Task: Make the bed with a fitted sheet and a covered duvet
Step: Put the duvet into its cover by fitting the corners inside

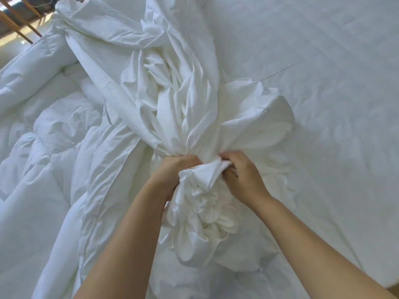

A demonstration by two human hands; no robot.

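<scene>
Bedroom in daylight, wide bed (pixel 345 212) filling nearly the whole view. Closest, at the near edge: two bare forearms reaching in, left hand (pixel 176 173) and right hand (pixel 243 178) just apart, both clamped on one crumpled white cotton duvet cover (pixel 194 117). Left fingers curled tight round the neck of the gathered cloth; right fingers and thumb pinching a fold at the same neck, palm down. Below the grip, toward the near edge, a loose rosette of bunched fabric; beyond the grip, the rest of the cover fanned out in long creases toward the far-left corner. Gathered this way, most likely, to shorten the cover and find its inside corners or opening before feeding the filling in: a judgement, not a certainty.

Left of the cover and partly under it: one puffy white quilted duvet (pixel 43 126), seemingly bare, heaped along the left edge, apparently parked within reach for the stuffing step. Right of the cover: one white fitted sheet (pixel 323 83), pulled flat over the mattress with only faint creases, seemingly finished and serving as working ground. Farthest off, past the far-left corner: brown wooden rails (pixel 23 34), at least two, cut by the frame, purpose impossible to tell.

Tally: two hands, both gripping; one duvet cover, in hand mid-bed by the near edge; one duvet, bare; one fitted sheet, on. Covering of the duvet judged barely begun.
</scene>
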